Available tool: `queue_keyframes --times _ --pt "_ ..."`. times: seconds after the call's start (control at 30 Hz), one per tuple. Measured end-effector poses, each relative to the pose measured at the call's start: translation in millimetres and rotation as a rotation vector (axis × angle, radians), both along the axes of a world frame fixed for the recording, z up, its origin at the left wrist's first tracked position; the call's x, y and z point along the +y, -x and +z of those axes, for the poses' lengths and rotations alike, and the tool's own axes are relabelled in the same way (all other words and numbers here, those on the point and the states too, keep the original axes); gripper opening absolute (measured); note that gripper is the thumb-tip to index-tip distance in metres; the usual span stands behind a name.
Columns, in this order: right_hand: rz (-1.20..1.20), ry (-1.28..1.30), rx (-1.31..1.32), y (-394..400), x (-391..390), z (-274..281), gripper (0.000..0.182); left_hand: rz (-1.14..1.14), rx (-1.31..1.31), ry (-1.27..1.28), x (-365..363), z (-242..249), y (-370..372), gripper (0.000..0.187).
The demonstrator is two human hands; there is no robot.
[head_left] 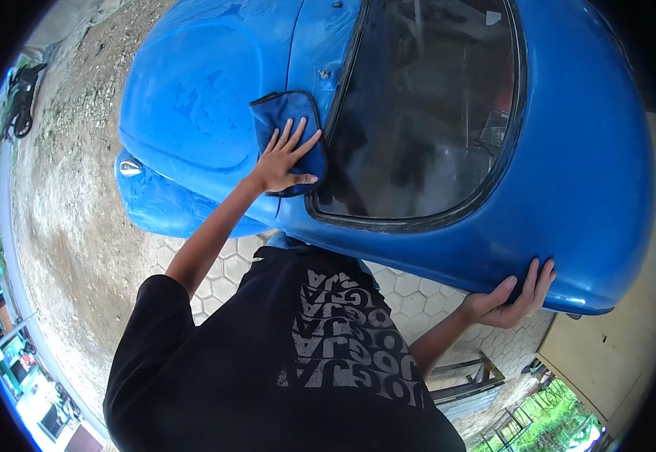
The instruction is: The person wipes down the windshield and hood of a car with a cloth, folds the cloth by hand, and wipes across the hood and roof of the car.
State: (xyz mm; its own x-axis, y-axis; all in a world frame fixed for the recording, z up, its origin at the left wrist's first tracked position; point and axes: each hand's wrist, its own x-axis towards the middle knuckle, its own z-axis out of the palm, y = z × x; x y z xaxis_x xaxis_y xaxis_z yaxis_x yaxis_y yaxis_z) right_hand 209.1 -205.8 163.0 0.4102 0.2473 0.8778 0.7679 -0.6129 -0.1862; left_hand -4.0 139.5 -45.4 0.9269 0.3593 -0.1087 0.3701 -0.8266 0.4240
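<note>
Beside the windshield [418,113], the left hand [274,169] presses a blue cloth [274,113] flat, fingers spread, not clutching; past the windshield, the right hand [505,305], loosely open, touches the glossy roof [576,151]. Damp-looking patches on the hood [192,113] suggest only partial coverage.

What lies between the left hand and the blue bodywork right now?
The head view shows a dark-edged blue cloth between the spread left hand and the blue bodywork.
</note>
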Motion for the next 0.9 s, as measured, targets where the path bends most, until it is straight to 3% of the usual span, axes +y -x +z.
queue_keyframes --times 0.23,0.5,0.73,0.9 --pt "-0.013 0.111 -0.043 1 -5 2 0.042 0.081 0.061 0.246 -41 0 33 0.104" --pt "0.003 0.074 -0.070 -4 -9 -4 0.042 0.246 -0.002 0.165 -42 -8 9 0.102" --pt "0.015 0.074 -0.062 -2 -13 -9 0.039 0.150 0.053 0.253 -48 3 23 0.101" --pt "0.079 0.083 -0.041 -1 -18 -9 0.034 0.204 0.012 0.149 -33 -5 8 0.097"
